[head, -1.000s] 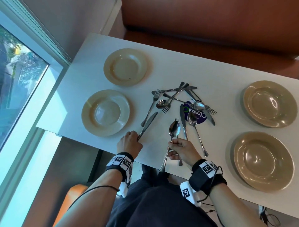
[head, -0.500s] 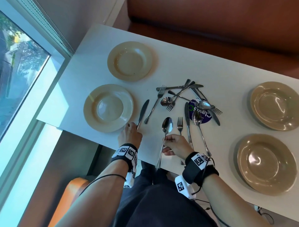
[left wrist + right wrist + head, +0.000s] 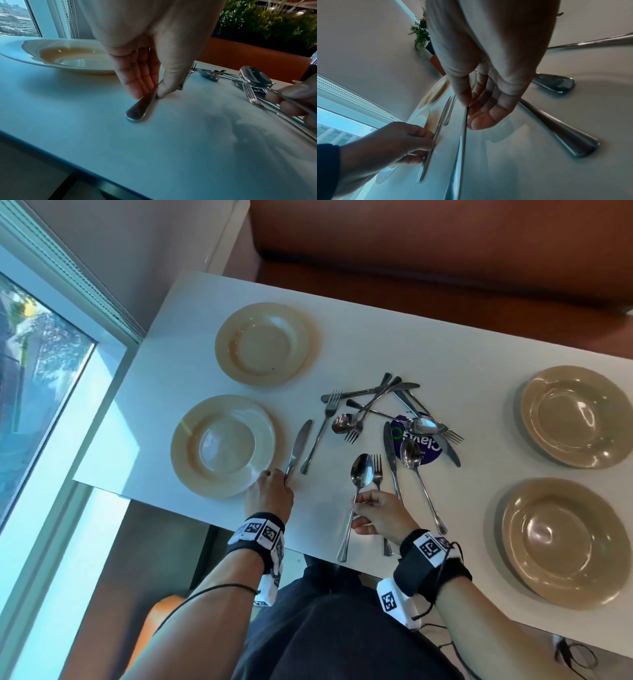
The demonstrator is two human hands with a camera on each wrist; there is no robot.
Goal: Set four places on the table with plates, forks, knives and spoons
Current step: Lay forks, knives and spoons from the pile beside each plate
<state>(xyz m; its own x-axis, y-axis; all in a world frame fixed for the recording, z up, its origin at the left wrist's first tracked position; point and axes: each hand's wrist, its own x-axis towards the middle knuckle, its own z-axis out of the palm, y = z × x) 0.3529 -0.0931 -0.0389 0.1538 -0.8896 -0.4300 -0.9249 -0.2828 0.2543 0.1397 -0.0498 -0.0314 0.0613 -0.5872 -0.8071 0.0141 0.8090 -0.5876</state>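
Note:
On the white table (image 3: 342,320), my left hand (image 3: 270,491) pinches the handle of a knife (image 3: 298,448) that lies flat just right of the near-left tan plate (image 3: 222,445). The left wrist view shows thumb and fingers of that hand (image 3: 154,92) on the knife handle (image 3: 139,108). My right hand (image 3: 373,511) pinches a spoon (image 3: 361,474) by its handle, and its bowl is raised off the table (image 3: 254,77). In the right wrist view my right hand (image 3: 471,106) holds the thin spoon handle (image 3: 463,142). A fork (image 3: 376,470) lies just right of the spoon.
Three more tan plates stand at far left (image 3: 263,344), far right (image 3: 575,416) and near right (image 3: 548,542). A heap of cutlery (image 3: 383,409) lies mid-table by a purple sticker (image 3: 421,446), with a loose fork (image 3: 318,433), knife (image 3: 390,460) and spoon (image 3: 416,474). An orange bench runs behind.
My left hand has swung the knife from a slant to lie straight beside the near-left plate. My right hand has carried the spoon a little left, off the fork.

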